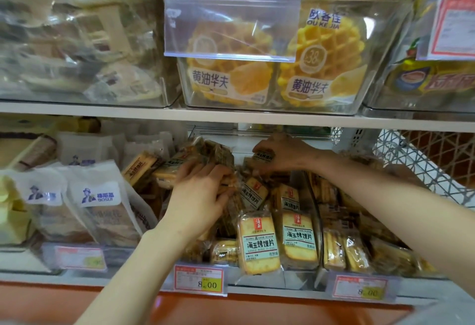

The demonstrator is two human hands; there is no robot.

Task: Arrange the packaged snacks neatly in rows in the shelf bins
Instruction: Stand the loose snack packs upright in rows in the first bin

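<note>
Reaching into the clear plastic middle bin (295,277) on the lower shelf, the left hand (203,193) grips a bundle of clear-wrapped golden toast-slice packets (190,155) at the bin's left side. The right hand (285,155) holds a single toast-slice packet (262,156) near the back.

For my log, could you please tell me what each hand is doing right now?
Left hand: holding a bundle of snack packets.
Right hand: holding a single snack packet.

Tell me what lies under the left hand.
A bunch of toast-slice packets, tilted, which the left hand grips. Lower down lie loose packets of the same kind; the hand hides what is directly beneath it.
</note>
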